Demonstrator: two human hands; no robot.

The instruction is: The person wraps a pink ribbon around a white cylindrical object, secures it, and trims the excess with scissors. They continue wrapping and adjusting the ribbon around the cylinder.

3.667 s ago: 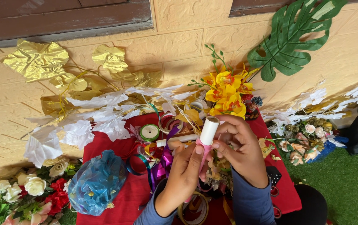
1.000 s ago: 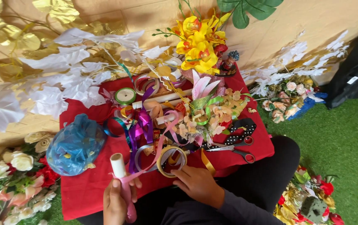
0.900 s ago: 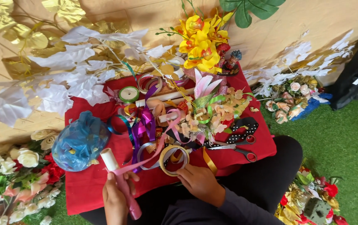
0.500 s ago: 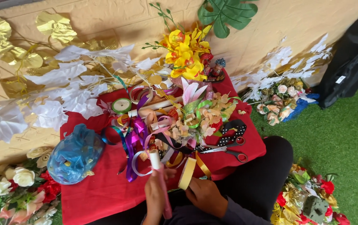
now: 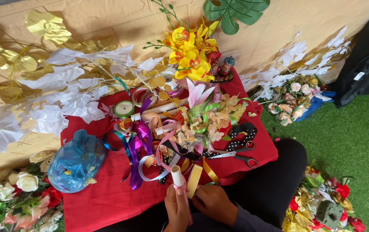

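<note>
**2 hands, 1 white roll, a heap of ribbon**

The left hand (image 5: 176, 209) has its grip closed around a white roll (image 5: 177, 175) wound at its base with pink ribbon (image 5: 183, 195), holding it nearly upright just above the person's lap. Touching it from the right, the right hand (image 5: 212, 203) pinches a flat cream-yellow ribbon spool (image 5: 194, 181) by its lower edge, fingers curled shut on it, the spool tilted toward the roll.

Just beyond both grips lies a red cloth (image 5: 103, 199) spread on the floor. Slightly past the roll, purple, pink and white ribbon loops (image 5: 143, 146) tangle together. To the right of the grip, black-handled scissors (image 5: 238, 157) lie flat beside a black dotted ribbon (image 5: 245, 134). Well off to the left sits a crumpled blue bag (image 5: 77, 161), with white and red artificial roses (image 5: 17, 193) beside it.

Farther out, a green tape roll (image 5: 124, 109) rests near white fabric leaves (image 5: 70, 92). A bunch of yellow artificial flowers (image 5: 189, 51) stands against the tan wall (image 5: 107, 17), with gold leaves (image 5: 47, 28) far left and 1 big green leaf (image 5: 236, 10) above. Green turf (image 5: 347, 141) covers the floor to the right.
</note>
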